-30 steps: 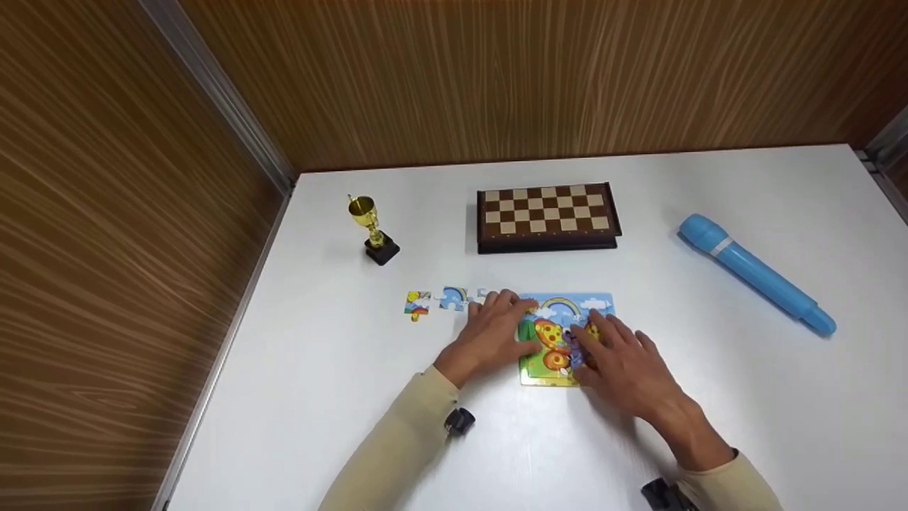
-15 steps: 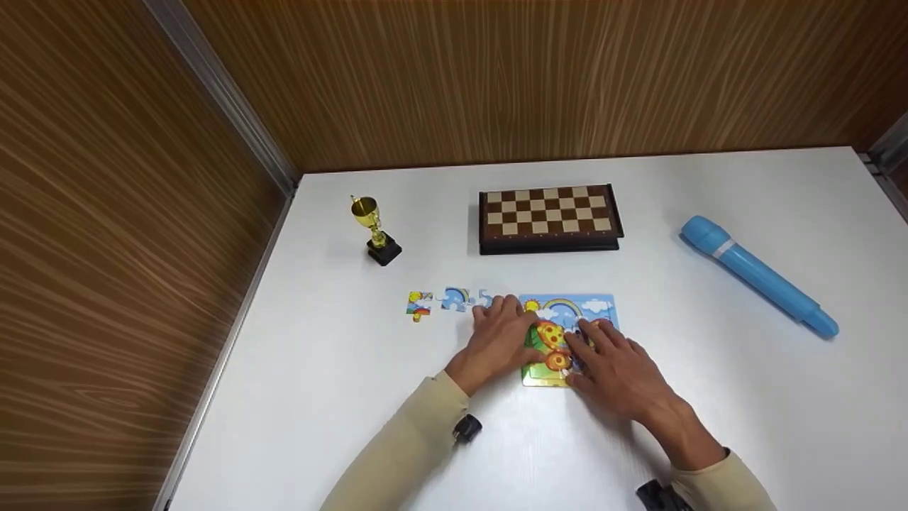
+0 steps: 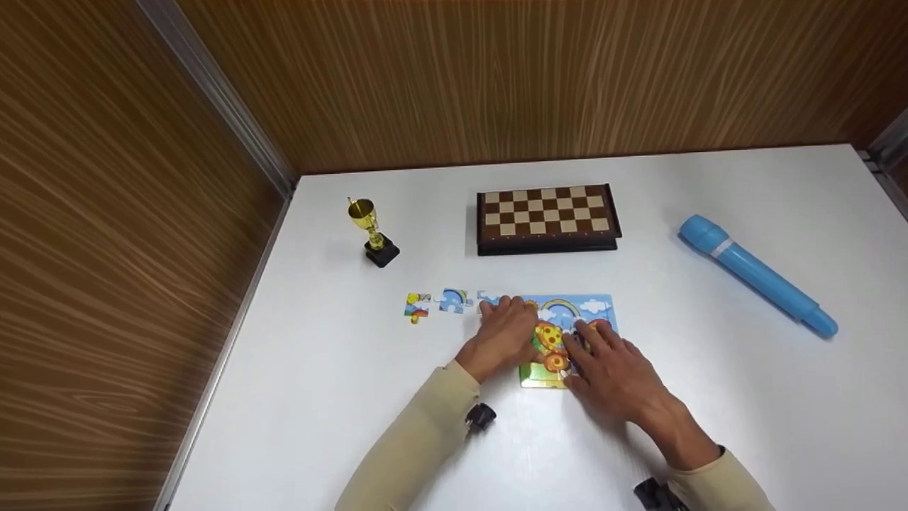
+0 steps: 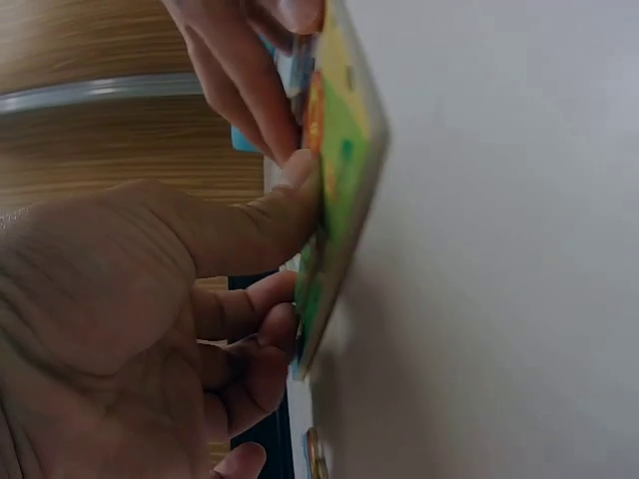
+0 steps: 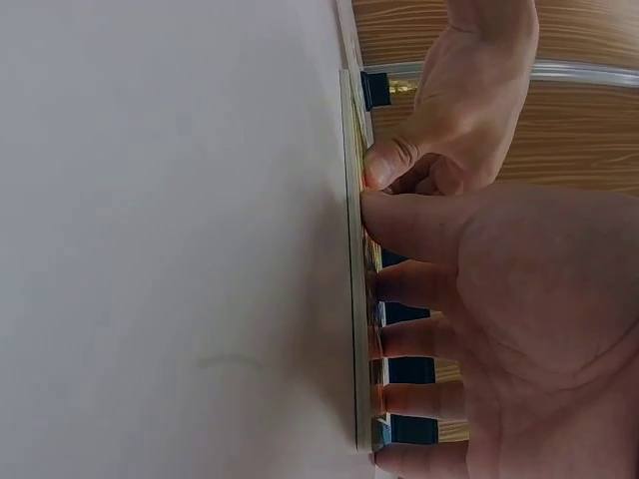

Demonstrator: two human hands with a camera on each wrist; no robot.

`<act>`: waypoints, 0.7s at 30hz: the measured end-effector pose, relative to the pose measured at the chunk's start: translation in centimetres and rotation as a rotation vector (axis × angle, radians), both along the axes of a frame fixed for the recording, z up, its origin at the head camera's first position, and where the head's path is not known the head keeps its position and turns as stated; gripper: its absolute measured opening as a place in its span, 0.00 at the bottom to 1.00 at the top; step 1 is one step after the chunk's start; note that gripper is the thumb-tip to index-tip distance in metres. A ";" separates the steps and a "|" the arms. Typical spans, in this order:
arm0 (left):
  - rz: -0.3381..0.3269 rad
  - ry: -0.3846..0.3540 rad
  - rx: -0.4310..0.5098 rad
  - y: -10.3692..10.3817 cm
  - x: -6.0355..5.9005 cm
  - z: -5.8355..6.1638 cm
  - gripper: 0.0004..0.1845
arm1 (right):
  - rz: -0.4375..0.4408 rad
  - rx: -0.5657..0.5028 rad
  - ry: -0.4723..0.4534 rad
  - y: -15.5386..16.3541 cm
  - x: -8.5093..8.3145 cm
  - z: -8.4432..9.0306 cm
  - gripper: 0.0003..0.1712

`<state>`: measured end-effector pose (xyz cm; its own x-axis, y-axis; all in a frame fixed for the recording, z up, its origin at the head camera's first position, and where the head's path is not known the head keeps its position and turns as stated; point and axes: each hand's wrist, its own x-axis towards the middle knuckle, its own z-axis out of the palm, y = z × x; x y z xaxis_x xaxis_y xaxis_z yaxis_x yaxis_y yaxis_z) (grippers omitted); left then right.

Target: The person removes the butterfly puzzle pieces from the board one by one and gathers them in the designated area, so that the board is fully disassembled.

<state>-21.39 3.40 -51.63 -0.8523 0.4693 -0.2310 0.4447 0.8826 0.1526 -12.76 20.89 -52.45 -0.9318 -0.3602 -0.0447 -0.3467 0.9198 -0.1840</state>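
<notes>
A picture puzzle board (image 3: 594, 306) with a rainbow, clouds and butterflies lies flat on the white table, partly covered by both hands. My left hand (image 3: 505, 337) rests on its left part. In the left wrist view the thumb (image 4: 280, 215) presses on the picture, with bent fingers touching it farther along. Over the right part, my right hand (image 3: 618, 372) rests with fingers spread. Its thumb and fingertips touch the picture in the right wrist view. Just left of the board lie loose puzzle pieces: a rainbow piece (image 3: 454, 300), a sun piece (image 3: 417, 305) and a blue piece (image 3: 486, 297).
Behind the puzzle stands a chessboard box (image 3: 546, 216). A gold trophy cup (image 3: 372, 231) on a black base is at the back left. To the right lies a blue microphone-shaped object (image 3: 759, 275). Wood-grain panels border the table's back and left.
My left hand has shifted slightly right over the board, its thumb and fingers drawing closer together. The right hand has moved slightly left and its fingertips sit lower on the picture.
</notes>
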 end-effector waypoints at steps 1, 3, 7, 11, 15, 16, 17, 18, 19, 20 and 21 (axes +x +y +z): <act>0.000 0.000 -0.006 0.1 0.0 0.1 0.33 | 0.003 0.002 0.003 0.0 0.0 0.0 0.34; -0.007 0.004 -0.006 0.4 0.0 0.2 0.28 | 0.004 0.000 -0.002 0.0 0.0 -0.1 0.34; -0.021 0.029 0.046 0.7 0.4 0.3 0.20 | -0.003 -0.006 -0.004 0.1 -0.1 0.0 0.34; -0.025 0.049 0.133 0.3 0.7 0.0 0.22 | -0.009 -0.009 -0.007 0.3 0.0 0.1 0.34; -0.022 0.060 0.203 -0.4 0.9 -0.3 0.22 | -0.007 -0.011 -0.020 0.2 0.0 -0.1 0.34; -0.027 0.071 0.217 -0.6 1.0 -0.4 0.20 | -0.006 -0.011 -0.018 0.1 0.0 -0.1 0.34; -0.032 0.084 0.241 -0.8 1.0 -0.5 0.19 | -0.006 -0.012 -0.017 0.1 0.0 -0.1 0.34; -0.038 0.094 0.274 -0.9 1.1 -0.5 0.17 | -0.005 -0.011 -0.014 0.1 0.0 0.0 0.34; -0.047 0.105 0.310 -1.1 1.2 -0.5 0.14 | -0.005 -0.010 -0.013 0.1 0.0 0.0 0.35; -0.057 0.116 0.344 -1.2 1.2 -0.6 0.12 | -0.004 -0.009 -0.013 0.1 0.0 0.0 0.35; -0.068 0.129 0.375 -1.3 1.3 -0.6 0.10 | -0.002 -0.009 -0.013 0.1 0.0 0.0 0.35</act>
<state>-20.05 2.11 -52.24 -0.8271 0.5572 0.0737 0.5368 0.7442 0.3976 -12.73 20.96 -52.44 -0.9317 -0.3591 -0.0541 -0.3427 0.9187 -0.1965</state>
